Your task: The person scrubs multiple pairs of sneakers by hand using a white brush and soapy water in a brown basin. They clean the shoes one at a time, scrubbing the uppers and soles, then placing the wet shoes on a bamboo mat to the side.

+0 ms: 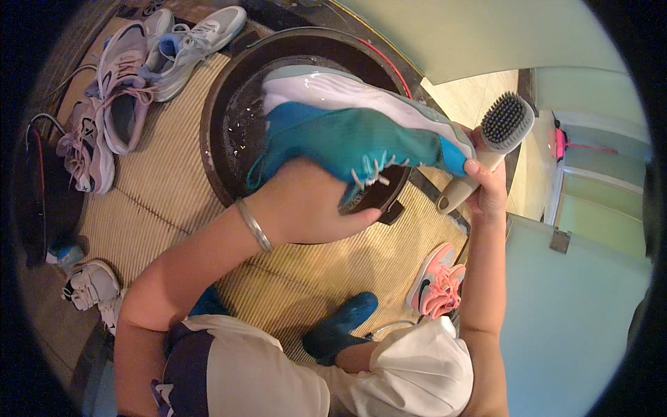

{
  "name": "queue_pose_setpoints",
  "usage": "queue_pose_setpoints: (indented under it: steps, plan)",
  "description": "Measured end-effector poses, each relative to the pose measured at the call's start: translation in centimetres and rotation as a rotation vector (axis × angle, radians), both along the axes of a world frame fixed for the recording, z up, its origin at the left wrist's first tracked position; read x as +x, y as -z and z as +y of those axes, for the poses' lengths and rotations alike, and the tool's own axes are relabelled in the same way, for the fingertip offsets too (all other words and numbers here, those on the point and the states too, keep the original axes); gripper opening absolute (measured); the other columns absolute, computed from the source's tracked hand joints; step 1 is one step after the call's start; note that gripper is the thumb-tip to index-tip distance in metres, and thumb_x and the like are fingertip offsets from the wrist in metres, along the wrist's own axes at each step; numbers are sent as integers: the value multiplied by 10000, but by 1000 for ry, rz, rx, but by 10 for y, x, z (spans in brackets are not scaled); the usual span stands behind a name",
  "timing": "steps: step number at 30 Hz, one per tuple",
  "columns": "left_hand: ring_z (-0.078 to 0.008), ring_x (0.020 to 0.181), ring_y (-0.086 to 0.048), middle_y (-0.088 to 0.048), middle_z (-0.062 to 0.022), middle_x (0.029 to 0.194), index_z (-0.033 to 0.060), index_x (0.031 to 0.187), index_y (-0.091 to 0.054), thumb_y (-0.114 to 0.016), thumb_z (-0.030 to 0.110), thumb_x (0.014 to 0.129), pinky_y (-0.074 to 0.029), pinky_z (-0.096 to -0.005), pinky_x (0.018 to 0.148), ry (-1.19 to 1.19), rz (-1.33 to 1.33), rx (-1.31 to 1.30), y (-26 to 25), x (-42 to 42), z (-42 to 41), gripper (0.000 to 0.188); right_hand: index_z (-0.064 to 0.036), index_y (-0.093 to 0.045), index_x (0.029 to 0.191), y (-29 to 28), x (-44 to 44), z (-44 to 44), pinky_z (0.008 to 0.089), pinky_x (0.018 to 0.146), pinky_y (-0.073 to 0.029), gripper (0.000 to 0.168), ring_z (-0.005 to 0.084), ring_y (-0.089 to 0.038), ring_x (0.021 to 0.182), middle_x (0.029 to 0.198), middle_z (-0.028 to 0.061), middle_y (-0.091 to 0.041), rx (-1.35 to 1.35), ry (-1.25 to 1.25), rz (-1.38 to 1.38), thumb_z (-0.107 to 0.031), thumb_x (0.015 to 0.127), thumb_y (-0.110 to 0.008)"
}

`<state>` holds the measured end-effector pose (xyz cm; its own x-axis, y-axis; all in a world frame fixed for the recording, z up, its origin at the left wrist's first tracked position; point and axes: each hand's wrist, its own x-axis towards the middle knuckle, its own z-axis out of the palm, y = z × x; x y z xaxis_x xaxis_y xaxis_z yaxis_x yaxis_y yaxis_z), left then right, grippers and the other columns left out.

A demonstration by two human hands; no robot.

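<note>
A teal sneaker (333, 130) with a white and pale grey sole is on its side above a dark round basin (213, 140), its toe pointing right. My left hand (312, 203), with a silver bangle on the wrist, is at the shoe's opening. Its fingers are hidden by the shoe; the thumb stands out below the white laces (371, 172). My right hand (487, 182) grips the handle of a scrub brush (506, 122), its dark bristles upward. The thumb of that hand also presses on the sneaker's blue toe.
Water with some foam (237, 125) lies in the basin. Several pale sneakers (125, 104) lie at the upper left on ribbed matting (172, 182), white shoes (94, 284) at the lower left. Pink sneakers (437, 284) rest near my right forearm. A glass panel (568, 313) borders the right side.
</note>
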<state>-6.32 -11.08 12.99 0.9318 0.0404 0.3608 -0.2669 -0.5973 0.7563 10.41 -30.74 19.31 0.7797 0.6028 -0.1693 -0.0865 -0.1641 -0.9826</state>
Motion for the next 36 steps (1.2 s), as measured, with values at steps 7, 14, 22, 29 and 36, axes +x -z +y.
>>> queue_pose_setpoints:
  steps: [7, 14, 22, 29, 36]
  plan:
    - [-138, 852, -625, -662, -62, 946, 20, 1023, -622, -586, 150, 851, -486, -266, 783, -330, 533, -1498, 23, 24, 39, 219, 1, -574, 1076, 2, -20, 16, 333, 879, -443, 494, 188, -579, 960, 1038, 88, -617, -232, -190, -60, -184, 661, -769]
    - [-162, 787, -637, -646, -100, 907, -31, 993, -558, -644, 79, 776, -526, -290, 670, -115, 946, -830, 33, 39, 95, 258, 1, -392, 1142, 25, -32, 67, 429, 719, -470, 538, 415, -591, 815, 912, 251, -595, -581, -316, -602, -308, 793, -662]
    - [-246, 722, -636, -600, -163, 933, -53, 1020, -496, -642, 22, 694, -542, -390, 621, -328, 1028, -693, 60, 64, 83, 364, -39, -468, 1204, 91, 0, 119, 465, 716, -506, 395, 403, -617, 814, 931, 267, -608, -1156, -773, -871, -228, 857, -479]
    - [-258, 665, -637, -623, -143, 828, -58, 917, -569, -589, 166, 806, -548, -458, 621, -741, 745, -1316, 98, 81, 66, 251, -48, -489, 1208, 42, -16, 104, 485, 761, -469, 393, 415, -595, 848, 883, 273, -609, -887, -446, -799, -266, 882, -472]
    - [-354, 963, -575, -578, -272, 1047, -124, 1035, -558, -503, 364, 847, -450, -398, 814, -746, 759, -1024, 93, 80, 43, 525, -66, -493, 1176, 46, -31, 131, 492, 644, -491, 358, 394, -611, 712, 746, 223, -619, -822, -489, -822, -273, 885, -458]
